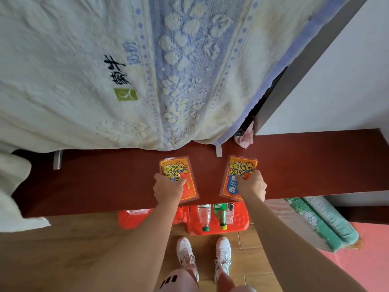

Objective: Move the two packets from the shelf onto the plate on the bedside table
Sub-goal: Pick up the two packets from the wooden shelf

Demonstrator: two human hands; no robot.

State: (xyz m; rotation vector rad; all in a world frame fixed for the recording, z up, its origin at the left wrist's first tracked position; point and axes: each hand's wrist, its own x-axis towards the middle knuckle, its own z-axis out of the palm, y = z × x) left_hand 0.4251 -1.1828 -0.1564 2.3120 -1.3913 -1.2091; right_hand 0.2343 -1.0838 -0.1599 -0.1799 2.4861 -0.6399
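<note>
Two flat red and yellow packets lie side by side on a dark red wooden shelf (105,186). My left hand (167,189) rests on the near part of the left packet (175,168), fingers curled over it. My right hand (251,185) lies on the right packet (236,172), fingers closed on its right edge. Both packets still touch the shelf surface. No plate and no bedside table show in this view.
A white and blue patterned blanket (147,70) hangs down to the shelf's far edge. Below the shelf stands a red plastic stool (240,225) holding two bottles (220,216). Green rolled bundles (320,222) lie at right on the floor. My shoes (202,256) stand on wood flooring.
</note>
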